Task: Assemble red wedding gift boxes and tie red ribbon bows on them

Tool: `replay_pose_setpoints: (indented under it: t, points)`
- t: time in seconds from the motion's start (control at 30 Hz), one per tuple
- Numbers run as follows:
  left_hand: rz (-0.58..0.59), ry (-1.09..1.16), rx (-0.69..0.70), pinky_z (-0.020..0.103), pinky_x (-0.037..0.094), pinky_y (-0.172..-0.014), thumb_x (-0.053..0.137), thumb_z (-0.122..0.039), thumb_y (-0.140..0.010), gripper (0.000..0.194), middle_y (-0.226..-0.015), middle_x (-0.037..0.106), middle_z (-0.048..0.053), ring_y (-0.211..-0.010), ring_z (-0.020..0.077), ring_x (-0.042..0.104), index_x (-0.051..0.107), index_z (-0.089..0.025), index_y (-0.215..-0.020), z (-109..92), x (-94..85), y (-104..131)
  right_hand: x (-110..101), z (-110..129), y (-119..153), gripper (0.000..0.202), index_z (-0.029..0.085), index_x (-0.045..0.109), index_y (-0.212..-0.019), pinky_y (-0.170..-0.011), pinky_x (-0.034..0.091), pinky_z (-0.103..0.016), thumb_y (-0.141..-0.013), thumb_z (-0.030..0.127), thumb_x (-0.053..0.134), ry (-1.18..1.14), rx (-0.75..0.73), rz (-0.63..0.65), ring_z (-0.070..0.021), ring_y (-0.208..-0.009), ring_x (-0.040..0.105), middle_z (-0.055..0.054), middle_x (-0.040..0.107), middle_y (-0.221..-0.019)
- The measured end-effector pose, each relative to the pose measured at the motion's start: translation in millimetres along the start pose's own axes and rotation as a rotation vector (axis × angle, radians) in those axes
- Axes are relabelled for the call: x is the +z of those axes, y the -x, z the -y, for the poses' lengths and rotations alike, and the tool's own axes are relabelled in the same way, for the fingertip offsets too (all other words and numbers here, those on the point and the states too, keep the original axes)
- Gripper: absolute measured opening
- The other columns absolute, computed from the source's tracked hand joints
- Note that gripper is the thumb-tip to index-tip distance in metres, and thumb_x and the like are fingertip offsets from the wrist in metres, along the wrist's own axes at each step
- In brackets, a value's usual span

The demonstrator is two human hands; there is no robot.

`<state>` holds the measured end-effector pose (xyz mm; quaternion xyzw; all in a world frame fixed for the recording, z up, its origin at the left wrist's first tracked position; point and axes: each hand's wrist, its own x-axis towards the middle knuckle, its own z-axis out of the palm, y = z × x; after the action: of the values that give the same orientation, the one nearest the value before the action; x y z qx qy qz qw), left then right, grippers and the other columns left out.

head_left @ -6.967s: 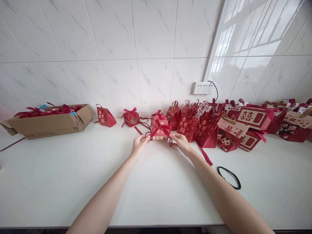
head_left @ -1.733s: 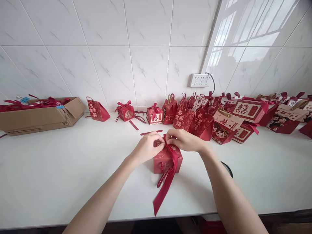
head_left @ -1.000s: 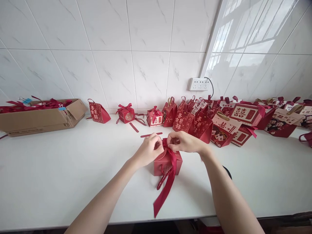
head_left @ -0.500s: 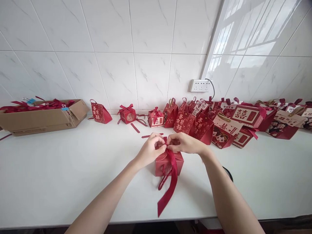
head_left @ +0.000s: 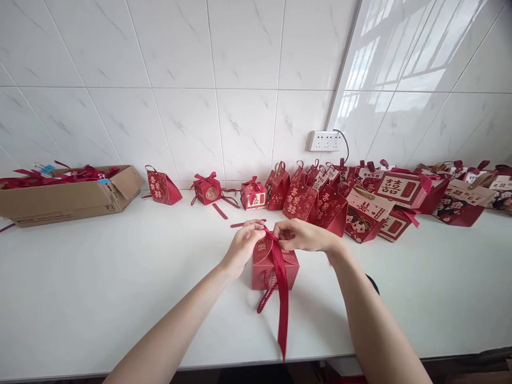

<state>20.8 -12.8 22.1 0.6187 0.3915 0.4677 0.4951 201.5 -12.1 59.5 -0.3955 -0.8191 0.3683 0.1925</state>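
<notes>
The far side is filled by a white tiled wall (head_left: 180, 48), in whose glossy right part a barred pattern is reflected. Before it, a white table (head_left: 120, 309) is spread from left to right. At the far left, a brown carton (head_left: 80, 205) is heaped with a red tangle (head_left: 86, 174). At the far right, red and cream bags (head_left: 458, 202) are crowded together, with a wide carrier (head_left: 400, 189) stacked among them. Farther left, near the wall, a peaked bag (head_left: 163, 186), a cube (head_left: 208, 191) topped with a bow and a small pack (head_left: 255, 196) are stood with gaps between them.

Near the middle of the table, a red box (head_left: 260, 261) is set upright. Over its top the hands are held close together but apart. By the left hand (head_left: 241, 246), a ribbon (head_left: 282, 293) is pinched between thumb and fingertips; by the right hand (head_left: 302, 234), it is pinched just beside. One long tail of it is hung down the near face, past a twisted cord (head_left: 267, 300).

On the wall, a socket strip (head_left: 326, 141) is mounted. A black loop (head_left: 373, 282) is partly hidden behind the right forearm. Beyond the box, two thin red strips (head_left: 220, 211) are laid flat.
</notes>
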Motion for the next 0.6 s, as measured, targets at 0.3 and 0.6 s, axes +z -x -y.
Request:
replay_pose_setpoints:
  t: [0.3, 0.6]
  points:
    - [0.115, 0.006, 0.012, 0.027, 0.045, -0.072, 0.046, -0.026, -0.07, 0.01, -0.107, 0.055, 0.006, -0.087, 0.0163, 0.055, 0.048, -0.016, -0.067, -2.7, -5.1, -0.5, 1.4, 1.4, -0.8, 0.004, 0.017, 0.049, -0.067, -0.048, 0.028, -0.019, -0.066, 0.014, 0.051, 0.044, 0.008, -0.008, -0.0059, -0.05, 0.033, 0.008, 0.039, -0.055]
    - [-0.309, -0.561, 0.443, 0.034, 0.036, -0.087, 0.048, -0.015, -0.072, 0.009, -0.089, 0.053, 0.003, -0.093, 0.0178, 0.055, 0.042, -0.019, -0.068, -0.9, -6.7, -1.9, 1.6, 6.5, -0.2, 0.004, 0.016, 0.05, -0.071, -0.047, 0.029, -0.019, -0.068, 0.013, 0.053, 0.033, 0.0, 0.034, -0.0059, -0.051, 0.035, 0.007, 0.041, -0.057]
